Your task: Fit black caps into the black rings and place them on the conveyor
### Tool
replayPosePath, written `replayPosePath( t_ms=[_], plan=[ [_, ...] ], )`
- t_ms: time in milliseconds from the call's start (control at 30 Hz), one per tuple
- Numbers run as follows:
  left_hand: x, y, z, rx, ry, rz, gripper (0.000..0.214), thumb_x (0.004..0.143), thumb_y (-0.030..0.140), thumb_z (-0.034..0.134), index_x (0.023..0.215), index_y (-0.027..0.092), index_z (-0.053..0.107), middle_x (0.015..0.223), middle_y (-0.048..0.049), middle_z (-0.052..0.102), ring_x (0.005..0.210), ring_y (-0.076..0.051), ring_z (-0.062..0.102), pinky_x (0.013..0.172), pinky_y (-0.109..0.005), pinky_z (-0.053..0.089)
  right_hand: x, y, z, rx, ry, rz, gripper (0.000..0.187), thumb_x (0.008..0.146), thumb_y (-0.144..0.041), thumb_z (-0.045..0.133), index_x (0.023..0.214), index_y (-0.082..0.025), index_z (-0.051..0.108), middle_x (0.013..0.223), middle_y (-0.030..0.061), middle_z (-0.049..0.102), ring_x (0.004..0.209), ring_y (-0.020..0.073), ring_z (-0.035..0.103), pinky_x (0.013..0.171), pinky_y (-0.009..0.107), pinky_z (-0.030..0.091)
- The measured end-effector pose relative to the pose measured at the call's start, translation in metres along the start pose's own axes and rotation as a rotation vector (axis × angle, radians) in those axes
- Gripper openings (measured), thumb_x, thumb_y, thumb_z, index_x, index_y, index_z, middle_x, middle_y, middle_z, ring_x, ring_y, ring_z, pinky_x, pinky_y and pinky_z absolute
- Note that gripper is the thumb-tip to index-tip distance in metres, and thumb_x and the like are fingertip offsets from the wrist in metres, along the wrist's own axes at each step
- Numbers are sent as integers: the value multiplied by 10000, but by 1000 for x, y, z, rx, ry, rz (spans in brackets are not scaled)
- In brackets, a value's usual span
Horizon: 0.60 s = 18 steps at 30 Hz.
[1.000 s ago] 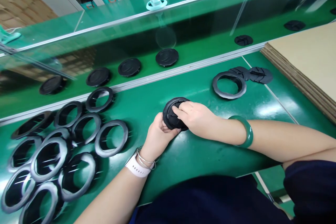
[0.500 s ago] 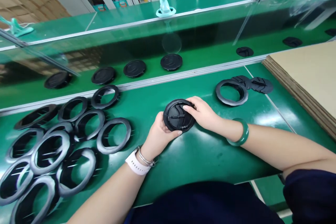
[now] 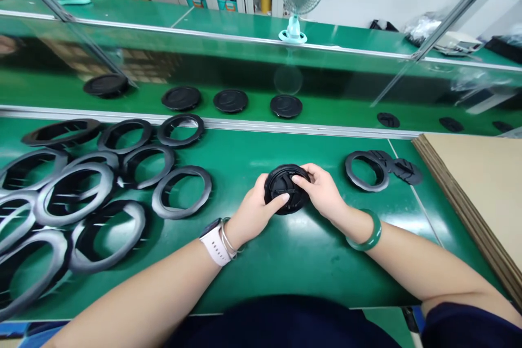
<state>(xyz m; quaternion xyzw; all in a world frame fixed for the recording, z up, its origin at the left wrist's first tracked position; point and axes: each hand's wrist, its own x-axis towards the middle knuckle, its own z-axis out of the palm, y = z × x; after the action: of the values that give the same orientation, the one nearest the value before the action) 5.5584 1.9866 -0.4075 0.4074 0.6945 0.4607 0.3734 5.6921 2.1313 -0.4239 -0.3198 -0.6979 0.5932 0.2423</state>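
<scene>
Where a green table (image 3: 318, 272) spans the foreground, the left hand (image 3: 253, 211) and the right hand (image 3: 325, 194) hold a round black piece (image 3: 281, 182) between them.

A cardboard stack (image 3: 477, 179) flanks the right end; black rings (image 3: 108, 190) crowd the left; at the middle, both hands touch the piece, so neither is nearer – it lies to the right of the left fingers (image 3: 261, 182) and to the left of the right ones; the left thumb (image 3: 278, 203) presses the lower face, the right thumb (image 3: 302, 181) the upper right, each pinching against fingers partly hidden round the rim; being round, it has no long axis, though a raised bar (image 3: 291, 191) runs roughly from hand to hand – whether the piece touches the table, I cannot tell.
</scene>
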Motion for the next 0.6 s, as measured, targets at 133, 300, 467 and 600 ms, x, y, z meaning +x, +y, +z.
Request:
replayPosePath(
  t_ms=[133, 300, 467, 600],
  plan=[
    [0, 3, 1, 53, 11, -4, 416, 899, 465, 591, 1198, 188, 508, 1150, -62, 659, 1074, -245, 623, 921, -374, 501, 1, 2, 3, -4, 49, 0, 275, 760, -427, 719, 846, -180, 634, 847, 42, 663, 803, 214, 612, 754, 331, 474],
    [1, 0, 0, 113, 59, -1, 411, 904, 502, 552, 1179, 199, 521, 1137, -50, 656, 1059, -241, 621, 933, -372, 485, 4, -1, -1, 2, -11, -2, 269, 775, -418, 724, 881, -185, 641, 874, 32, 666, 841, 212, 619, 790, 337, 493],
    [6, -7, -5, 123, 86, -38, 497, 877, 602, 536, 1186, 213, 523, 1138, -56, 654, 1083, -270, 613, 953, -407, 472, 7, -3, -8, 157, -291, -13, 592, 640, -392, 897, 1112, -191, 601, 1107, 43, 667, 1055, 231, 621, 953, 363, 486],
    [9, -11, -6, 151, 81, -47, 546, 850, 649, 537, 1180, 214, 520, 1121, -69, 658, 1065, -295, 618, 937, -433, 479, 6, -3, -6, 96, -223, -11, 569, 605, -378, 919, 1041, -188, 606, 1034, 27, 671, 986, 229, 630, 910, 370, 494]
  ],
)
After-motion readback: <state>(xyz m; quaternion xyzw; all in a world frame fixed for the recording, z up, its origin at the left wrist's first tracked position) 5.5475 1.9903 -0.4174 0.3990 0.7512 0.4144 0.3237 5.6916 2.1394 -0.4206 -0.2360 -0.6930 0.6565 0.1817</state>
